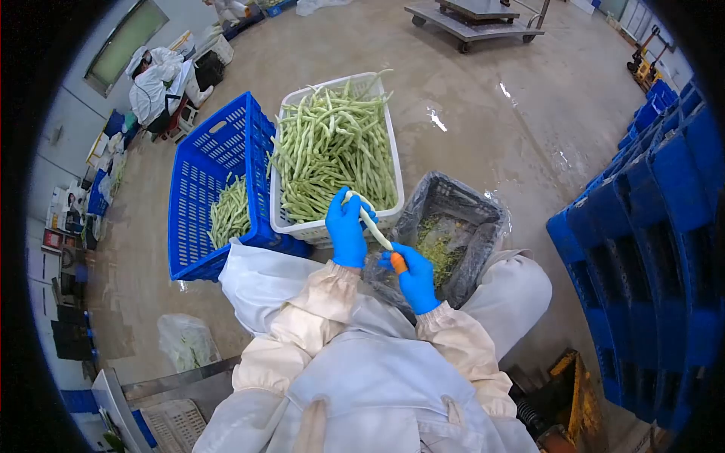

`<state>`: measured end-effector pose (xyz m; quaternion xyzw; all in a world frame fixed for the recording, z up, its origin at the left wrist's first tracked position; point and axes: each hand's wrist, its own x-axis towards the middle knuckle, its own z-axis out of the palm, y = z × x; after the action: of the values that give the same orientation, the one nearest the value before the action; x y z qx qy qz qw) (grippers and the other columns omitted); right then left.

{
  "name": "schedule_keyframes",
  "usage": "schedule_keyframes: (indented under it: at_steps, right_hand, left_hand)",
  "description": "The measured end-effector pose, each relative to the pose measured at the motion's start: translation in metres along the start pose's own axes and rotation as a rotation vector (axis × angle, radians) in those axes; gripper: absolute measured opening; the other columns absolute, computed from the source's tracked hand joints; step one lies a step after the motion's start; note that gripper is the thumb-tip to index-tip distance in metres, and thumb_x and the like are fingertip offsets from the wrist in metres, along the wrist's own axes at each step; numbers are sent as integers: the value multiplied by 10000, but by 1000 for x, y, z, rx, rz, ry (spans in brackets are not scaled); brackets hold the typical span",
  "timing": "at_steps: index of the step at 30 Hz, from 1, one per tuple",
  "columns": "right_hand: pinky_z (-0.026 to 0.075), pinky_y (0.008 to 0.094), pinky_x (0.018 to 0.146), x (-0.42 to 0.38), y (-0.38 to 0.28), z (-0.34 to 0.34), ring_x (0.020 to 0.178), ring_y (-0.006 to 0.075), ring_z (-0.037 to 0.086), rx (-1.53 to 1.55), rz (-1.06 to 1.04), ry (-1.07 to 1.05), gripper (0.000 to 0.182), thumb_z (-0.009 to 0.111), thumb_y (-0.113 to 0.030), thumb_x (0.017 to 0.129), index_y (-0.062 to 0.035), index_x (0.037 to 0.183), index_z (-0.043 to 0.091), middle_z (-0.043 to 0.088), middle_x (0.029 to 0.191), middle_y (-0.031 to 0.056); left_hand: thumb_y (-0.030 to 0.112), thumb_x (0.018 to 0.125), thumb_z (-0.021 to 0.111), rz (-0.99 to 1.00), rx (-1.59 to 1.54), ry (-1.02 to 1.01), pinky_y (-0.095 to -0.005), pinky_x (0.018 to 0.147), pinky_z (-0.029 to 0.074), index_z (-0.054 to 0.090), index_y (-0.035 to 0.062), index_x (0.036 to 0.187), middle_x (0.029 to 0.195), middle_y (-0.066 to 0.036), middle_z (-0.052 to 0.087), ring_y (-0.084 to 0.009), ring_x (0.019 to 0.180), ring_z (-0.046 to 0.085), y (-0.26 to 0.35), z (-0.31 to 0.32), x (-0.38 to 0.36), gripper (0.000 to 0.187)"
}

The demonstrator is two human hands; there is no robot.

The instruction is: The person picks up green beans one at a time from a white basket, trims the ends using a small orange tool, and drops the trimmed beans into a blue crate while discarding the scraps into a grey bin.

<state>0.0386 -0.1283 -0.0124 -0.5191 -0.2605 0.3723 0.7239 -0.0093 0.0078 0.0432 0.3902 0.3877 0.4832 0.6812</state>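
Observation:
A long pale green bean (pixel 373 226) runs slantwise between my two blue-gloved hands. My left hand (pixel 347 231) is closed around its upper part, with the tip curving over the fingers. At the lower end, my right hand (pixel 418 281) pinches the bean; something orange, perhaps a finger cover, sits at its thumb. Just beyond my hands, a white crate (pixel 396 158) is heaped with green beans (pixel 332 143). Below my right hand stands a bin lined with dark plastic (pixel 483 214), holding small green scraps (pixel 442 245).
Left of the white crate, a blue crate (pixel 189 181) holds a smaller pile of beans (pixel 230 214). Blue pallets (pixel 634 249) are stacked at the right. A plastic bag (pixel 186 341) lies on the floor. Farther off are a metal cart (pixel 472 30) and a seated person (pixel 158 83).

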Motion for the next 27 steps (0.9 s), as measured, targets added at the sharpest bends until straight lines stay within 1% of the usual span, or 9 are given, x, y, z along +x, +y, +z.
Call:
schedule_keyframes:
  at_steps: [5,9,11,13,16,18,20,23,27]
  right_hand:
    - [480,364,570,-5,-4,0,667,260,614,-1062,-378,0,192,582,-74,801,-41,990,576,597,809,124]
    - [457,385,540,-12,-4,9,602,296,567,-1033,-494,-169,212,597,-76,732,-59,938,551,564,782,147]
    - [459,335,531,2,-6,-5,556,223,548,-747,-533,157,156,576,-55,749,-57,903,550,569,764,113]
    - [468,293,562,21,-8,-48,582,163,538,61,-209,467,109,548,-27,769,-46,874,565,576,781,62]
    - [473,274,581,24,1,-92,629,139,541,173,40,829,83,529,-24,802,-39,871,573,578,806,28]
    - [496,288,658,19,23,-82,719,151,587,-287,50,356,151,547,-59,834,-16,973,586,593,809,47]
    - [474,292,754,14,26,-44,851,146,566,-253,-103,18,224,553,-60,832,-6,1049,569,603,942,73]
    - [450,292,820,8,10,-11,928,138,550,1,151,-77,248,575,-69,834,-5,1073,576,599,997,78]
    - [452,284,788,10,4,-13,896,131,551,-54,102,-70,240,576,-92,847,-7,1072,576,601,980,74]
  left_hand:
    - [101,869,534,62,121,-50,-269,503,466,418,6,1232,712,-62,561,-130,567,536,-3,10,-7,392]
    - [99,868,533,-33,399,-352,-243,468,416,471,-20,1198,682,-54,559,-110,547,513,-10,3,-1,356]
    - [101,870,531,-86,387,-425,-236,468,408,488,-23,1183,676,-53,558,-106,541,505,-3,-6,-3,340]
    - [104,868,528,-191,338,-509,-222,479,393,492,-25,1181,681,-45,543,-100,544,482,9,-20,-4,341]
    - [90,849,541,-350,14,-429,-218,469,384,518,-20,1143,668,-25,525,-85,536,464,15,-45,6,314]
    - [108,858,537,-391,-59,-426,-221,481,390,530,-6,1100,683,-21,519,-94,545,467,8,-47,13,268]
    - [126,870,530,-371,-133,-383,-241,522,411,540,33,999,689,-2,503,-105,572,464,-3,-43,12,160]
    - [148,865,554,-393,-140,-371,-245,541,435,535,41,991,787,-33,586,-126,658,556,-9,-30,-1,166]
    - [159,871,548,-397,-87,-362,-252,582,464,530,38,1014,904,-72,631,-161,786,621,-15,-25,-11,188]
